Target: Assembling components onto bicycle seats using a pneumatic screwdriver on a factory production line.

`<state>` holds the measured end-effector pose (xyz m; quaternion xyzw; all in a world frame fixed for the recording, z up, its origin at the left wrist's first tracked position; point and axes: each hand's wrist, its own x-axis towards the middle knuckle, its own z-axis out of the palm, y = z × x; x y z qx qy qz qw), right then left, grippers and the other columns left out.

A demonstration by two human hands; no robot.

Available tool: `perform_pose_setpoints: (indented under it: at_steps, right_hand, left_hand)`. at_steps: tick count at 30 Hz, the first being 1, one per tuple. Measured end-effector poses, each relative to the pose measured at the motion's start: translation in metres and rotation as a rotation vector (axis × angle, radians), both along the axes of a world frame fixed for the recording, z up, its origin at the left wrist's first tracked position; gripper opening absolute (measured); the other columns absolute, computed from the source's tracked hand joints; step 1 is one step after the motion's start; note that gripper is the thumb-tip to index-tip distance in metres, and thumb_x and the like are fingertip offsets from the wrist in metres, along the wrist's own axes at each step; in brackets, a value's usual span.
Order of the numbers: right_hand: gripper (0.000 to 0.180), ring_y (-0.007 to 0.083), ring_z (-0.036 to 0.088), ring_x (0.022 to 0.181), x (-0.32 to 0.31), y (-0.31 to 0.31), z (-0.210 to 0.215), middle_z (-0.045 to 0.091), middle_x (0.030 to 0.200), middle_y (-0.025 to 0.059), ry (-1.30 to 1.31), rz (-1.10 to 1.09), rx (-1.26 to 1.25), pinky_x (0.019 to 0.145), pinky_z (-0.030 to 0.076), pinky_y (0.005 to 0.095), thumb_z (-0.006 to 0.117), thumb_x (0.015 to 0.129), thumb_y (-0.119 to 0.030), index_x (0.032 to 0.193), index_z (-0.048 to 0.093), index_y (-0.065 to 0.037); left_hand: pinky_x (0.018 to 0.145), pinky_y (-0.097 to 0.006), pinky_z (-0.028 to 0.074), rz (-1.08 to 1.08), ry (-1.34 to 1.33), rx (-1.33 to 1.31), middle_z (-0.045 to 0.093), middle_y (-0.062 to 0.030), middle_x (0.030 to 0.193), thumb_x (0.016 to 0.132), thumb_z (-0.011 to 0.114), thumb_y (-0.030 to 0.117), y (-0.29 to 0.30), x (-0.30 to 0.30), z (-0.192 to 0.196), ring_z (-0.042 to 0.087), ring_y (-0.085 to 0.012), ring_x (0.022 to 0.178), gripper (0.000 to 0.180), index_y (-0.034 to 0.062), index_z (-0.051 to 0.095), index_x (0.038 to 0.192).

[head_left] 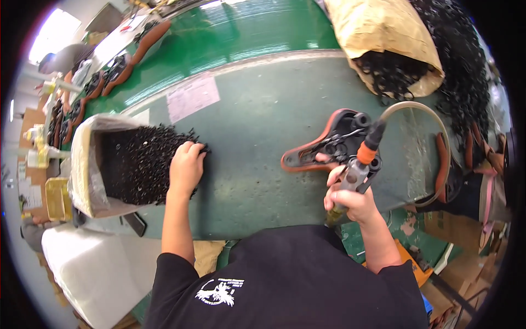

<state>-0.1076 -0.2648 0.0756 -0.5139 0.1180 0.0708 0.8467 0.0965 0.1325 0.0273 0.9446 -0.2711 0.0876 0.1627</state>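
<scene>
Black parts (pixel 143 167) at left hand (pixel 187 169) — hand tool (pixel 355 172) in right hand (pixel 352 200).

Frame was brightly lit; white patch (pixel 55 36) at upper left blew out, green surface (pixel 257 33) up top showed glare streaks. Fisheye bent edges, corners went black, outer areas looked soft.

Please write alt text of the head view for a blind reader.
A person's right hand holds a handheld tool over a saddle-shaped piece at a green table; the left hand touches small black parts heaped at a lined bin.
</scene>
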Motion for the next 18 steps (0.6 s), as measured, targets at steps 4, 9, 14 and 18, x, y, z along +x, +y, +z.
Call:
perform_pose_setpoints:
  at_steps: [4, 9, 14, 18]
  right_hand:
    - [0.029, 0.0188, 0.071, 0.065, -0.005, -0.015, 0.010, 0.072, 0.089, 0.0134, 0.085, 0.369, -0.026, 0.061, 0.056, 0.0325, 0.075, 0.077, 0.003, 0.105, 0.064, 0.002]
    - [0.035, 0.0181, 0.071, 0.065, -0.027, -0.043, 0.009, 0.072, 0.096, 0.0158, 0.042, 0.256, -0.150, 0.061, 0.056, 0.0307, 0.081, 0.078, -0.004, 0.106, 0.061, 0.001]
    - [0.035, 0.0202, 0.070, 0.067, -0.040, -0.048, 0.060, 0.059, 0.141, 0.0412, -0.129, -0.108, -0.228, 0.067, 0.060, 0.0347, 0.072, 0.085, -0.007, 0.114, 0.052, -0.002]
    - [0.035, 0.0168, 0.062, 0.066, -0.022, -0.015, 0.078, 0.061, 0.116, 0.0205, -0.615, -0.346, -0.101, 0.071, 0.056, 0.0373, 0.066, 0.092, -0.007, 0.121, 0.046, -0.006]
  left_hand:
    - [0.081, -0.045, 0.056, -0.033, -0.096, -0.012, 0.067, -0.0113, 0.094, 0.087, 0.079, 0.008, -0.004, -0.003, -0.004, 0.067, -0.0339, 0.091, 0.013, 0.0041, 0.073, 0.097]
    - [0.080, -0.043, 0.055, -0.025, -0.116, -0.051, 0.064, -0.0092, 0.092, 0.084, 0.078, 0.006, -0.003, -0.007, -0.003, 0.065, -0.0320, 0.091, 0.009, 0.0043, 0.070, 0.088]
    - [0.096, -0.046, 0.056, 0.026, -0.216, -0.367, 0.074, -0.0141, 0.117, 0.086, 0.078, 0.000, -0.022, -0.020, 0.015, 0.068, -0.0380, 0.108, 0.013, 0.0027, 0.069, 0.093]
    - [0.085, -0.030, 0.058, -0.020, 0.631, -1.160, 0.077, -0.0083, 0.110, 0.105, 0.069, 0.005, -0.072, -0.074, 0.043, 0.071, -0.0150, 0.095, 0.005, 0.0031, 0.069, 0.110]
